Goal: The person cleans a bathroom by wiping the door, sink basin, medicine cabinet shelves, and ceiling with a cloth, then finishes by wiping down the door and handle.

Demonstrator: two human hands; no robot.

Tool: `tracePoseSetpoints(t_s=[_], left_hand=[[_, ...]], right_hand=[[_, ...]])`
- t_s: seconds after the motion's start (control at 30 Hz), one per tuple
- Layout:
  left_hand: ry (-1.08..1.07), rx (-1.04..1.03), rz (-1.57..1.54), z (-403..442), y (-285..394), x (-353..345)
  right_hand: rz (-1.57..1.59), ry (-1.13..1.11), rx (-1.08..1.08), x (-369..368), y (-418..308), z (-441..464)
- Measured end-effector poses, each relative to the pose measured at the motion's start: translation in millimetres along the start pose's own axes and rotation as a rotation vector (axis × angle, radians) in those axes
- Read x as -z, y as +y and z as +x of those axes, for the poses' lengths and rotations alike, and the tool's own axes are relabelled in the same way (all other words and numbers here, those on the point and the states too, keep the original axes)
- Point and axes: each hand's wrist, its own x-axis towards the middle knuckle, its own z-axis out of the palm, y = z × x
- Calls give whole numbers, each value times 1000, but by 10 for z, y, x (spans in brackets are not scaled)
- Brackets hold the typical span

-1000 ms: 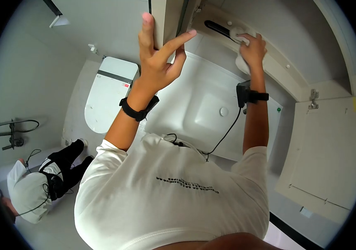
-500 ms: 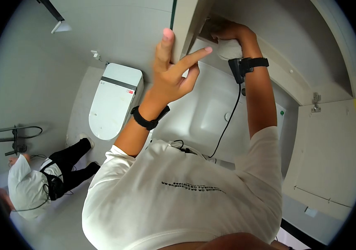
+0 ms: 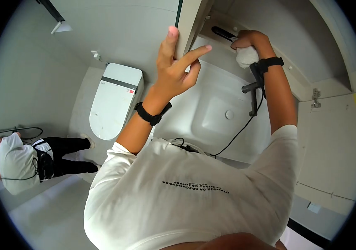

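Observation:
My left hand [image 3: 177,66] rests against the lower edge of a cabinet door [image 3: 189,25], its fingers spread and nothing held. At the upper right, my right hand [image 3: 248,39] is closed on a white cloth [image 3: 247,56] that hangs below the fingers. It touches the cabinet's bottom board [image 3: 276,58], beside a dark oblong slot [image 3: 223,33]. Part of the cloth is hidden by the hand. Under both arms lies the white washbasin [image 3: 211,108] with a dark faucet [image 3: 253,98] at its right side.
A white toilet [image 3: 113,104] with a closed lid stands left of the basin. Another person [image 3: 22,160] in a white shirt is at the far left, near a wall-mounted shower fitting. An open cabinet door [image 3: 332,146] hangs at the right. A cable runs from my right wrist.
My right hand first moved left along the board with the cloth, then came back right, uncovering the slot. The view shifted. The other person has turned and moved slightly.

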Motion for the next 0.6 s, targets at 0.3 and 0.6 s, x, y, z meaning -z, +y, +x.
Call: tracePoseSetpoints(t_s=[0.3, 0.6], left_hand=[[23, 15, 11, -40, 221, 110], [38, -34, 21, 5, 234, 217]], right_hand=[[186, 301, 350, -143, -218, -16], [92, 217, 179, -113, -189, -182]])
